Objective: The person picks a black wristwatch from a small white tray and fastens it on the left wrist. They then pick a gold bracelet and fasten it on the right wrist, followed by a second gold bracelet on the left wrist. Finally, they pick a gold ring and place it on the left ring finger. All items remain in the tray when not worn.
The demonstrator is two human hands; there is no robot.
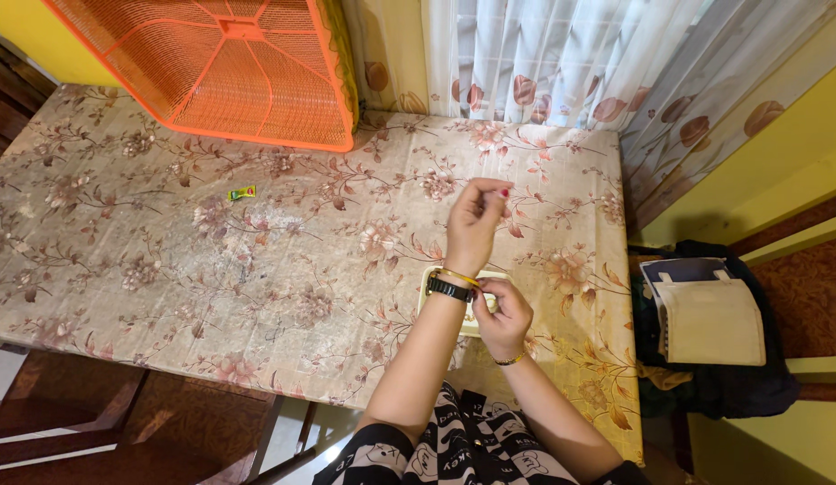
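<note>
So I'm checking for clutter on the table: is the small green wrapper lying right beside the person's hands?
No, the green wrapper lies far from both hands, well across the table near the orange fan.

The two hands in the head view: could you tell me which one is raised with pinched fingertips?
The left hand, with the black wristband, is raised and pinched; the right hand rests low on the pale tray.

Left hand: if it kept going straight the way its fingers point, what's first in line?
The left hand is raised over the table, pinched fingers pointing up-right toward the far edge. The flowered cloth along that line looks bare, so the curtain probably comes first. Depth and hand height are unclear from one view.
</note>
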